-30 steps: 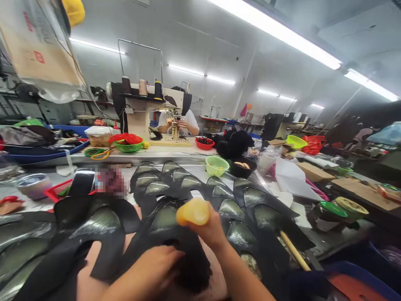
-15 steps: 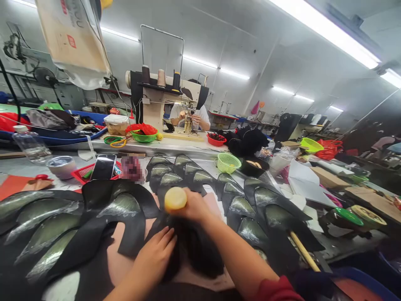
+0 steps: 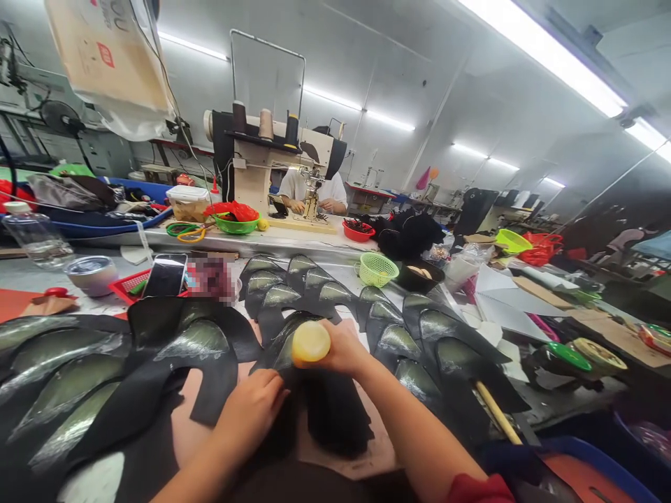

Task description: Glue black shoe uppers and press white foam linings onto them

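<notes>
My right hand point(image 3: 343, 347) is wrapped round a yellow round-ended tool point(image 3: 311, 343), its blunt end facing me. The tool's far end is hidden, so I cannot tell its exact kind. Beneath it lies a black U-shaped shoe upper piece point(image 3: 338, 412) with a shiny greenish curved patch point(image 3: 283, 347). My left hand point(image 3: 251, 404) has its fingers bent together at the near left edge of that piece, the thumb out of sight. Similar black pieces with shiny patches overlap in rows, on the left point(image 3: 73, 363) and on the right point(image 3: 414, 335).
A phone point(image 3: 165, 275) rests in a red basket point(image 3: 123, 287) beside a steel cup point(image 3: 92, 274). Behind stand a green basket point(image 3: 378, 270) and a sewing machine point(image 3: 256, 168) with a person at it. At right lie a wooden-handled tool point(image 3: 498, 411) and a green-lidded jar point(image 3: 566, 358).
My right hand and the yellow tool have shifted right and slightly nearer, baring the greenish patch. My left fingers, flatter before, are now bent in. The view has turned slightly right.
</notes>
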Demonstrator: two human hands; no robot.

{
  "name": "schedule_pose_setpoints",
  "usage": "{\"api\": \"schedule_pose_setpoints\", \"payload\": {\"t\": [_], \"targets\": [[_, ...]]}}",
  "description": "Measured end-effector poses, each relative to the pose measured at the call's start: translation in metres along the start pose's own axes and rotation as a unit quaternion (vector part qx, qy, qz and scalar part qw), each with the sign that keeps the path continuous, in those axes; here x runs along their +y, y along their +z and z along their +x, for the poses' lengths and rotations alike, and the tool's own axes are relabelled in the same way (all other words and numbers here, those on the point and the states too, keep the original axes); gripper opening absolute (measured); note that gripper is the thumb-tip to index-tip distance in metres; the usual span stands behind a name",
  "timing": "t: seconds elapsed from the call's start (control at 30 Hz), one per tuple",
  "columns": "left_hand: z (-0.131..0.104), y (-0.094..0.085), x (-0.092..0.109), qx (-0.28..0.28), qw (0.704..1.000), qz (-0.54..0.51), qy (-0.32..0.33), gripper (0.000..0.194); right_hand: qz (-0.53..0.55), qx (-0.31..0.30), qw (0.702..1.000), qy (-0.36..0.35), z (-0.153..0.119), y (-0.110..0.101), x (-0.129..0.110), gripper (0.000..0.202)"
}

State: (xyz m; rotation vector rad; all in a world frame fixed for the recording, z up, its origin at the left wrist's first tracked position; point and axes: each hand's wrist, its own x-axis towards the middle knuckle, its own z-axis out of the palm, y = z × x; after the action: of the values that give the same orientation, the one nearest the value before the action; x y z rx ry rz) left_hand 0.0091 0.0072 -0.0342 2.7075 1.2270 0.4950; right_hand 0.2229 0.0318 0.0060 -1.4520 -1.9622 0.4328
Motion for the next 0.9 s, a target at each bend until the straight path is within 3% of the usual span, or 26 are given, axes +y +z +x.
{"api": "schedule_pose_setpoints", "payload": {"t": [0.1, 0.17, 0.27, 0.37, 0.5, 0.6, 0.73, 0.8, 0.9], "targets": [[0.005, -0.002, -0.003, 0.01, 0.999, 0.0, -0.041, 0.016, 0.009, 0.06, 0.997, 0.042, -0.003, -0.004, 0.002, 0.043], [0.006, 0.001, -0.008, 0.034, 0.998, -0.008, -0.057, 0.012, 0.025, 0.052, 0.997, 0.042, -0.005, -0.007, 0.004, 0.044], [0.004, 0.005, -0.015, 0.057, 0.994, -0.015, -0.092, 0.032, 0.05, -0.012, 0.998, 0.019, -0.009, -0.011, 0.006, 0.045], [0.005, 0.005, -0.019, 0.04, 0.991, -0.014, -0.13, 0.043, 0.033, 0.052, 0.996, 0.066, -0.014, -0.014, 0.008, 0.046], [0.007, -0.001, -0.015, 0.015, 0.989, -0.018, -0.145, 0.037, 0.04, 0.003, 0.998, 0.053, -0.021, -0.018, 0.012, 0.051], [0.008, -0.003, -0.01, 0.018, 0.986, -0.032, -0.161, 0.033, 0.044, 0.043, 0.995, 0.074, -0.027, -0.022, 0.015, 0.051], [0.011, -0.004, -0.009, 0.027, 0.983, -0.063, -0.173, 0.02, 0.082, 0.023, 0.994, 0.072, -0.036, -0.025, 0.022, 0.052], [0.016, -0.007, -0.009, 0.03, 0.981, -0.091, -0.171, 0.015, 0.093, 0.115, 0.983, 0.105, -0.043, -0.026, 0.028, 0.05], [0.027, -0.022, -0.004, 0.007, 0.965, -0.194, -0.176, 0.015, 0.144, 0.294, 0.93, 0.17, -0.063, -0.03, 0.04, 0.05]]}}
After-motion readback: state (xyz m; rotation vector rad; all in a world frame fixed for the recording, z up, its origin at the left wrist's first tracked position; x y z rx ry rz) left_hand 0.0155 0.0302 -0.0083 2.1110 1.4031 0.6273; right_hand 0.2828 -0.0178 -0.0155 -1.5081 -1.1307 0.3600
